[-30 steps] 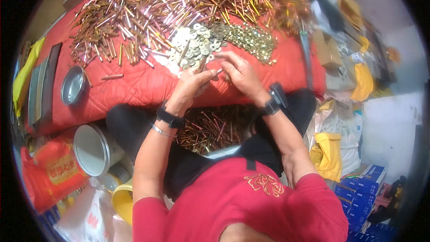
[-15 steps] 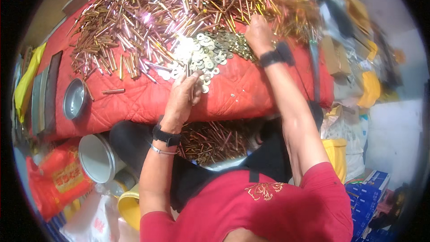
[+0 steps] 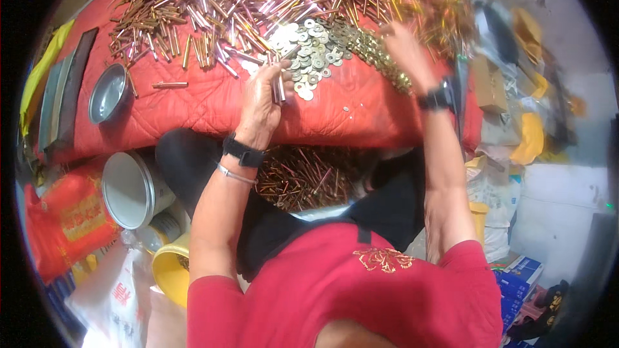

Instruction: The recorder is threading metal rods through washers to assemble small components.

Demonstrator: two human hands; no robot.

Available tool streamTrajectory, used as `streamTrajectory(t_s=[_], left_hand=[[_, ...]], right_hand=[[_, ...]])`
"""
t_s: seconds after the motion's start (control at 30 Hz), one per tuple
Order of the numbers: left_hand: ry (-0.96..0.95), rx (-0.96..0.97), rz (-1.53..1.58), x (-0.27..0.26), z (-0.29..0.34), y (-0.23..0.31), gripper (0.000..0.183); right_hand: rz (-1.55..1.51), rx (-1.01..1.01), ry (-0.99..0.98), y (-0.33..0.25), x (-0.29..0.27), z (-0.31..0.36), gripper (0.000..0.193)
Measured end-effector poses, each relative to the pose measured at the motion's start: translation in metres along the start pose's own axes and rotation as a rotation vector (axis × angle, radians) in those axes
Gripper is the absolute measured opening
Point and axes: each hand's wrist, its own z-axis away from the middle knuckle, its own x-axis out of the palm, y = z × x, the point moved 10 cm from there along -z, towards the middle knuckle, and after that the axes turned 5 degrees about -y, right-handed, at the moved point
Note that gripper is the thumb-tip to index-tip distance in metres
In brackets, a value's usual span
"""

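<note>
My left hand (image 3: 261, 96) is closed around a few short metal rods (image 3: 279, 89), their shiny ends showing between the fingers. Just beyond it lies a pile of flat round washers (image 3: 313, 58), pale and silvery under bright light. My right hand (image 3: 407, 57) is over the right side of the brass-coloured nuts (image 3: 367, 48); its fingers are smeared by motion, so what they hold is unclear. A wide heap of copper- and gold-coloured metal rods (image 3: 258, 0) spreads behind both hands on a red quilted cover (image 3: 193, 111).
At the left stand a metal bowl (image 3: 107, 95) and a lone rod (image 3: 170, 84). More rods (image 3: 303, 177) fill a container between my legs. A white bucket (image 3: 129, 190) and a yellow bucket (image 3: 169, 274) are lower left. A cardboard box (image 3: 490, 84) stands at the right.
My right hand has moved right and a little nearer, from the edge of the rod heap to over the nuts. The left hand keeps its rods. The whole view has shifted slightly.
</note>
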Motion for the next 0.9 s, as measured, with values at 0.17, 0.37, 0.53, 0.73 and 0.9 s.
streamTrajectory(t_s=[0.17,0.37,0.53,0.73,0.9], left_hand=[[-0.110,0.256,-0.847,0.015,-0.005,0.006,0.017],[-0.202,0.018,-0.703,0.029,0.006,-0.010,0.019],[-0.172,0.022,-0.516,0.025,0.003,-0.010,0.019],[-0.120,0.040,-0.146,0.016,-0.003,-0.008,0.023],[-0.236,-0.002,0.054,0.023,-0.005,-0.014,0.027]], right_hand=[[-0.066,-0.157,0.016,-0.063,0.034,0.070,0.023],[-0.096,-0.197,0.146,-0.091,0.034,0.080,0.014],[0.132,-0.159,0.010,-0.093,0.054,0.068,0.012],[0.355,-0.109,-0.316,-0.090,0.061,0.056,0.014],[0.453,-0.094,-0.719,-0.088,0.088,0.012,0.020]])
